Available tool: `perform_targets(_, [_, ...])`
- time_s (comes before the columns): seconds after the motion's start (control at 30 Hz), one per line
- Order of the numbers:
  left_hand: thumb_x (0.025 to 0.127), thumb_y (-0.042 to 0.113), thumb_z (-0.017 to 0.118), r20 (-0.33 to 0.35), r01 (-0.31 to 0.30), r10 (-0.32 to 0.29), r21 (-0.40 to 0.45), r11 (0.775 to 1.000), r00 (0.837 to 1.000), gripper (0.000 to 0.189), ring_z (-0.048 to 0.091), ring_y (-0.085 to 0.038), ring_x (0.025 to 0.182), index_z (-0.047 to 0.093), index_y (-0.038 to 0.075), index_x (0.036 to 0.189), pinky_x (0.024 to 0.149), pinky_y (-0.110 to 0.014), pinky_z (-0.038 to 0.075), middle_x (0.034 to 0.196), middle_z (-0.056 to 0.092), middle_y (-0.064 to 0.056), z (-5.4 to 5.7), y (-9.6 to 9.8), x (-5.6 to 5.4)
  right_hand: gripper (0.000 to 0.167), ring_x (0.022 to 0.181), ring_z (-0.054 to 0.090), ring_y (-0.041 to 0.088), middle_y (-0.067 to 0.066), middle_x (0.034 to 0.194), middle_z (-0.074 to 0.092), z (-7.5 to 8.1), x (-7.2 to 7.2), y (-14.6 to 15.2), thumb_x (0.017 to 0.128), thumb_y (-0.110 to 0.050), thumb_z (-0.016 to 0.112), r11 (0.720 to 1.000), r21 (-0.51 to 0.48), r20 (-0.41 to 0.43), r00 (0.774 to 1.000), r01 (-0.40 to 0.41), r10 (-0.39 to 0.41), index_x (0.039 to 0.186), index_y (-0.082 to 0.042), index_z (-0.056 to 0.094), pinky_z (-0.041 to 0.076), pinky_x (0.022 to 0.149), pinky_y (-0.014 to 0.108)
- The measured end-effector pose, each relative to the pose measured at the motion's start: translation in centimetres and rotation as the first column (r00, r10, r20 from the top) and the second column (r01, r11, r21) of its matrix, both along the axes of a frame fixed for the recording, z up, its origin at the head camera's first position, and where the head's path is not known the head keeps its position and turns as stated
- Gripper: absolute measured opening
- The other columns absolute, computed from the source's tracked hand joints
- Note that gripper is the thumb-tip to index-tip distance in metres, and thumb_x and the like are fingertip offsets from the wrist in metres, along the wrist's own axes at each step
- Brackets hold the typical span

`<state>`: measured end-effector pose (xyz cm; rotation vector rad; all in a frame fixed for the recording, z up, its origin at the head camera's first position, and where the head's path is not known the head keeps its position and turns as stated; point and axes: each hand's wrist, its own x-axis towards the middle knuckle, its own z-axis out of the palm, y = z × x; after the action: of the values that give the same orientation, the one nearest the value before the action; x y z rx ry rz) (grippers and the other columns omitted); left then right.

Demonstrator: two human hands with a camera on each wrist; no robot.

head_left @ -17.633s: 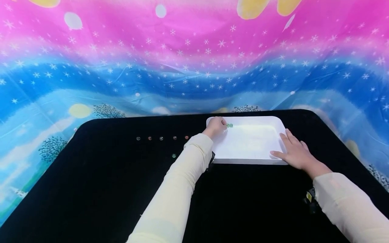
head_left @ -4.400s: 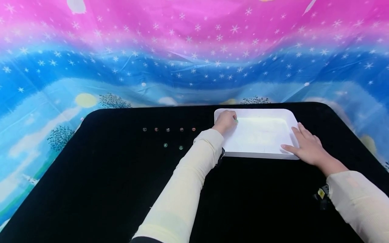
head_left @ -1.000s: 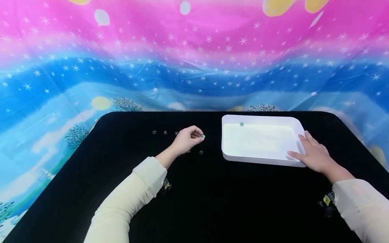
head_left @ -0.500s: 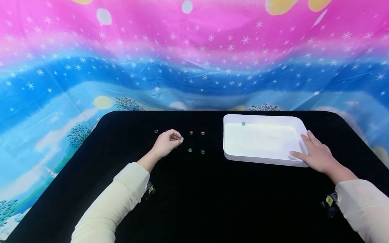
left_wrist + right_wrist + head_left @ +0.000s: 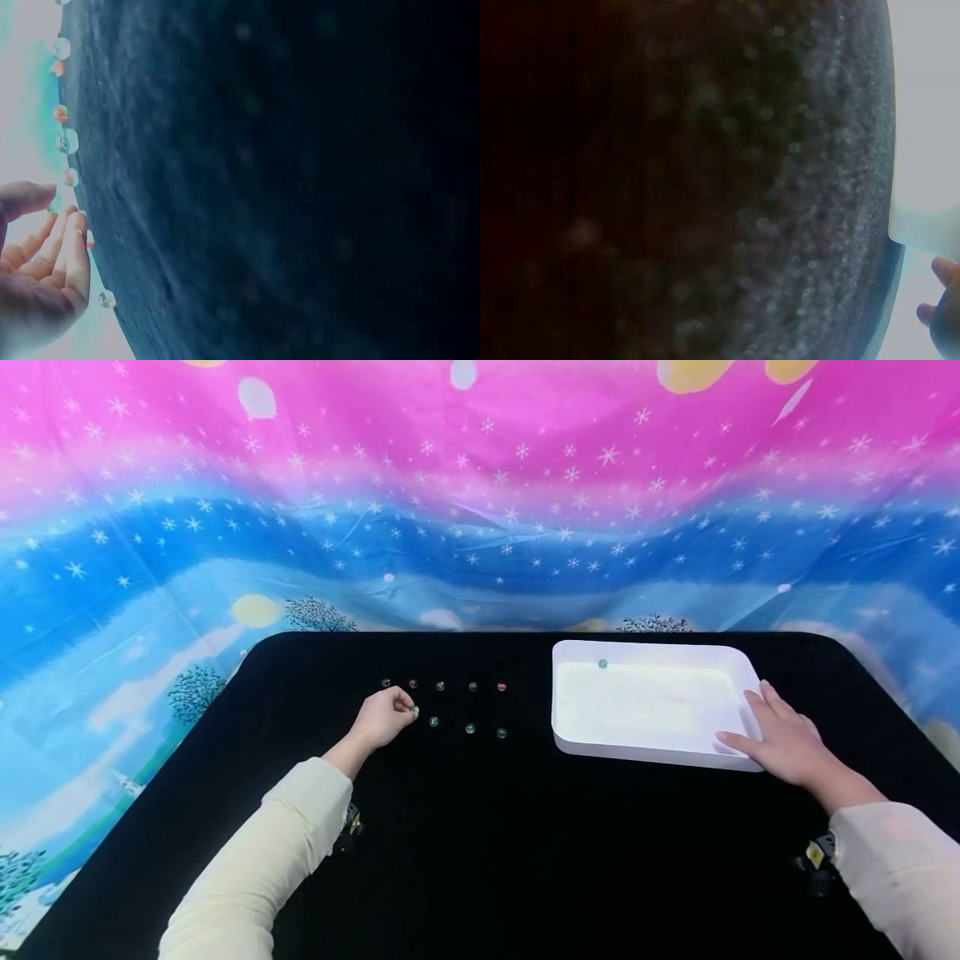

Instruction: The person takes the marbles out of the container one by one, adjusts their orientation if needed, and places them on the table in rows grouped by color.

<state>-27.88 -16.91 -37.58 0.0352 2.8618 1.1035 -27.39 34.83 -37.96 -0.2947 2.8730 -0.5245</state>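
Note:
My left hand [image 5: 379, 718] pinches a green glass marble [image 5: 415, 712] between thumb and fingertips, low over the black cloth. In the left wrist view the same marble [image 5: 55, 202] shows between the thumb and the fingers. Just right of it lie three marbles in a front row, the nearest being a greenish marble [image 5: 433, 722]. Behind stands a row of several clear and reddish marbles, ending at a red marble [image 5: 502, 687]. My right hand [image 5: 783, 739] rests with spread fingers on the right side of a white tray [image 5: 645, 750]. One green marble [image 5: 603, 664] lies inside, near the back left.
Black cloth [image 5: 525, 852] covers the table. A pink and blue snowflake curtain [image 5: 480, 510] hangs behind its far edge. In the right wrist view the tray's white wall [image 5: 926, 150] appears at the right.
Over the last second my left hand has carried the green marble leftward past the front row. Earlier it was inside the tray. The right hand has kept its place on the tray.

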Motion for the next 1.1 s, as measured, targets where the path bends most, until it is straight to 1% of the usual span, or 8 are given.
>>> perform_targets(0.13, [0.083, 0.009, 0.056, 0.0, 0.004, -0.004, -0.053, 0.999, 1.0, 0.011, 0.056, -0.025, 0.084, 0.054, 0.001, 0.09, 0.069, -0.035, 0.045, 0.09, 0.059, -0.012, 0.1, -0.4, 0.1, 0.091, 0.117, -0.007, 0.052, 0.032, 0.132, -0.018, 0.0, -0.1, 0.0, 0.085, -0.052, 0.041, 1.0, 0.011, -0.008, 1.0, 0.006, -0.006, 0.13, 0.014, 0.0, 0.002, 0.083, 0.067])
perform_targets(0.33, [0.082, 0.008, 0.057, 0.003, 0.024, -0.024, -0.081, 0.996, 1.0, 0.011, 0.056, -0.024, 0.08, 0.055, 0.0, 0.089, 0.067, -0.034, 0.044, 0.086, 0.06, -0.012, 0.0, -0.9, 0.0, 0.09, 0.117, -0.007, 0.052, 0.033, 0.131, -0.017, 0.2, 0.0, -0.1, 0.085, -0.052, 0.04, 1.0, 0.02, -0.008, 1.0, 0.005, -0.005, 0.13, 0.015, -0.001, 0.003, 0.083, 0.067])
perform_targets(0.53, [0.081, 0.01, 0.058, 0.043, 0.012, -0.01, -0.063, 0.998, 0.999, 0.011, 0.055, -0.021, 0.077, 0.055, 0.002, 0.088, 0.067, -0.033, 0.044, 0.083, 0.06, -0.008, -0.3, -1.2, -0.1, 0.089, 0.117, -0.007, 0.052, 0.033, 0.131, -0.018, 0.1, 0.0, -0.2, 0.085, -0.051, 0.04, 1.0, 0.017, -0.01, 1.0, 0.006, -0.006, 0.13, 0.015, 0.0, 0.003, 0.083, 0.067])
perform_targets(0.7, [0.081, 0.009, 0.058, 0.046, 0.011, -0.008, -0.05, 0.999, 0.999, 0.01, 0.056, -0.021, 0.078, 0.055, 0.002, 0.088, 0.068, -0.034, 0.044, 0.084, 0.059, -0.008, -0.5, -1.3, -0.2, 0.09, 0.117, -0.006, 0.052, 0.032, 0.132, -0.016, 0.0, -0.1, -0.2, 0.084, -0.052, 0.041, 1.0, 0.002, -0.022, 1.0, 0.005, -0.005, 0.131, 0.014, 0.001, 0.002, 0.083, 0.067])
perform_targets(0.8, [0.081, 0.009, 0.058, 0.054, 0.008, -0.007, -0.034, 0.999, 0.999, 0.012, 0.055, -0.021, 0.079, 0.055, 0.002, 0.089, 0.069, -0.034, 0.044, 0.085, 0.059, -0.008, -0.5, -1.4, -0.2, 0.092, 0.118, -0.006, 0.051, 0.032, 0.132, -0.017, 0.0, -0.2, -0.2, 0.084, -0.054, 0.041, 1.0, 0.001, -0.022, 1.0, 0.006, -0.006, 0.131, 0.014, 0.001, 0.002, 0.084, 0.067])
perform_targets(0.97, [0.082, 0.011, 0.058, 0.084, 0.003, -0.004, 0.009, 1.0, 0.996, 0.017, 0.055, -0.023, 0.081, 0.055, 0.0, 0.094, 0.071, -0.035, 0.043, 0.088, 0.059, -0.011, -0.3, -1.5, -0.1, 0.092, 0.118, -0.008, 0.051, 0.031, 0.132, -0.019, 0.1, -0.2, -0.1, 0.084, -0.055, 0.04, 1.0, -0.004, 0.001, 1.0, 0.002, -0.002, 0.131, 0.014, 0.0, 0.001, 0.083, 0.067])
perform_targets(1.1, [0.083, 0.014, 0.057, 0.084, 0.012, -0.013, 0.011, 1.0, 0.996, 0.023, 0.055, -0.025, 0.084, 0.055, -0.002, 0.1, 0.072, -0.036, 0.044, 0.093, 0.058, -0.013, 0.0, -1.5, 0.0, 0.092, 0.117, -0.008, 0.051, 0.032, 0.132, -0.019, 0.0, -0.2, 0.0, 0.084, -0.055, 0.04, 1.0, -0.006, 0.01, 1.0, 0.004, -0.004, 0.131, 0.014, 0.0, 0.001, 0.083, 0.067])
